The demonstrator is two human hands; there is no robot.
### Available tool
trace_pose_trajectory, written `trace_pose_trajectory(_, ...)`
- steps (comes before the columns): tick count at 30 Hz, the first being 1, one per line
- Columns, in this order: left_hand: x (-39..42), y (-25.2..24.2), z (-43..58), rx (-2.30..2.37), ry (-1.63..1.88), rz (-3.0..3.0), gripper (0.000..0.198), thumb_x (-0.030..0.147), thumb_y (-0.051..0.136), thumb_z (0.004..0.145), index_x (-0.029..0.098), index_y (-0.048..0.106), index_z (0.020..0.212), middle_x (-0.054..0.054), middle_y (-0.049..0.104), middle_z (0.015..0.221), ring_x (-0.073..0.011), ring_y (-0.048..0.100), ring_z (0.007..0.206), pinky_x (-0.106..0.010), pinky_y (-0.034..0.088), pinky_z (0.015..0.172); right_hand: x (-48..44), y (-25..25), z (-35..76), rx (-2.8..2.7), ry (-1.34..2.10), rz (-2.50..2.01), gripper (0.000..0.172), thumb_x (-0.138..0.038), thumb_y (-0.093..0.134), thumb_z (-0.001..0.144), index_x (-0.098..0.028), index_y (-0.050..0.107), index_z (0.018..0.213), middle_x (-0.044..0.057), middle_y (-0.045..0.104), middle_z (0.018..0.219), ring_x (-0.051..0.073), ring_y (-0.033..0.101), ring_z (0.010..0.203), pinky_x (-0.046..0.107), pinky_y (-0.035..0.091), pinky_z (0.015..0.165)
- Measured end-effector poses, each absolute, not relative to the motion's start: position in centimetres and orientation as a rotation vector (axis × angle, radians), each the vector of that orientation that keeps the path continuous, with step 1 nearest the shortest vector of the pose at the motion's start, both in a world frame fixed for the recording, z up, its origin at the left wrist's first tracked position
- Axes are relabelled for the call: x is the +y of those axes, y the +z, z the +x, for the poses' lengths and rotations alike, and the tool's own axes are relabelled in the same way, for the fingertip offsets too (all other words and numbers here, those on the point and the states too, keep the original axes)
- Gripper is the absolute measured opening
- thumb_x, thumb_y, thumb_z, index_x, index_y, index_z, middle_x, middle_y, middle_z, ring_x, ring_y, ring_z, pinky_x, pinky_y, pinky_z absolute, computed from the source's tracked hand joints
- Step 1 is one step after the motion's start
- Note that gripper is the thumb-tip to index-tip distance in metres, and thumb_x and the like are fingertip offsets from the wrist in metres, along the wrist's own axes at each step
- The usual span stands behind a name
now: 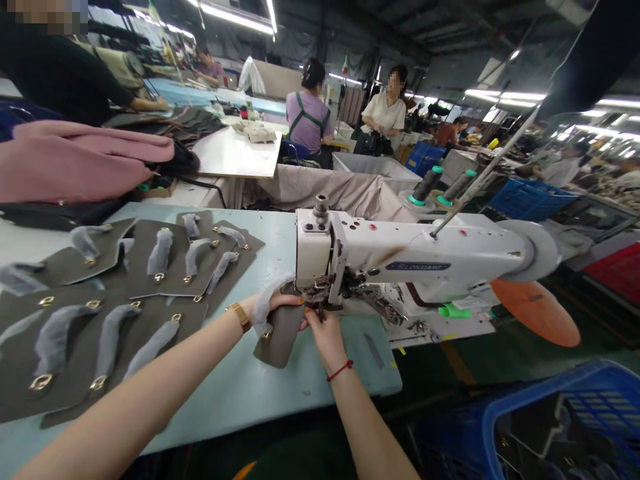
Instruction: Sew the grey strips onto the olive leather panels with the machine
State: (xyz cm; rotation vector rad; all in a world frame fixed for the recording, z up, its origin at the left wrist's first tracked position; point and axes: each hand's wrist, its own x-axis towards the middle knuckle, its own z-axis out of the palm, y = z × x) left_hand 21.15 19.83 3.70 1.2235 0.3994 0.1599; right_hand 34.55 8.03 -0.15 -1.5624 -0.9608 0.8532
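A grey-brown bag panel [284,340] with rounded corners lies under the head of the white sewing machine [385,250]. On it is a handle wrapped in translucent film [263,308], with a gold-coloured metal fitting at its lower end. My left hand [285,301] grips the panel near the needle area, thumb on top and partly covered by the film. Beside the presser foot, my right hand [325,330] is closed in a pinch at the panel's right edge. Something small and dark shows at its fingertips, too small to name. The needle itself is hidden.
Several similar panels [173,337] with wrapped handles cover the left of the pale blue table [220,413]. A blue basket [480,427] holding more pieces stands at lower right. Thread cones [427,187] rise behind the machine. Several people work beyond, near a grey bin [375,167].
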Motion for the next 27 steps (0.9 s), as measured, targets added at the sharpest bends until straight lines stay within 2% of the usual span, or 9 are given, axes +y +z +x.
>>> trace_pose_trajectory(13,20.3,3.9,21.3,0.471,0.125,1.236,0.031,0.044,0.064,0.076,0.016,0.065,0.089,-0.009,0.068,0.078,-0.0229,0.064,0.07,-0.032,0.055,0.067,8.2,0.1,34.1,-0.883,0.877,-1.552,0.034,-0.033,0.054,0.084,-0.017,0.065,0.056,0.005,0.068,0.061,0.021,0.065,0.067,0.028,0.046,0.067)
trace_pose_trajectory(18,21.4,3.7,21.5,0.431,0.104,1.36,0.037,0.045,0.065,0.075,0.012,0.066,0.092,-0.009,0.067,0.078,-0.0226,0.064,0.072,-0.032,0.055,0.069,8.2,0.7,33.6,-0.857,0.85,-1.571,0.032,-0.03,0.052,0.084,-0.017,0.066,0.059,0.004,0.068,0.057,0.02,0.065,0.066,0.028,0.047,0.069)
trace_pose_trajectory(23,21.8,3.5,21.4,0.465,0.208,1.373,0.051,0.041,0.07,0.071,0.014,0.059,0.113,-0.011,0.067,0.098,-0.025,0.065,0.081,-0.032,0.055,0.075,8.2,0.5,33.3,-0.847,0.811,-1.576,0.037,-0.033,0.051,0.086,-0.018,0.065,0.056,0.004,0.069,0.061,0.02,0.065,0.072,0.028,0.046,0.073)
trace_pose_trajectory(27,21.9,3.5,21.4,0.447,0.254,1.424,0.056,0.041,0.071,0.071,0.015,0.057,0.118,-0.013,0.065,0.11,-0.0264,0.065,0.086,-0.031,0.055,0.077,8.3,0.2,33.2,-0.839,0.819,-1.566,0.036,-0.032,0.051,0.086,-0.019,0.067,0.057,0.003,0.069,0.063,0.021,0.065,0.073,0.028,0.046,0.072)
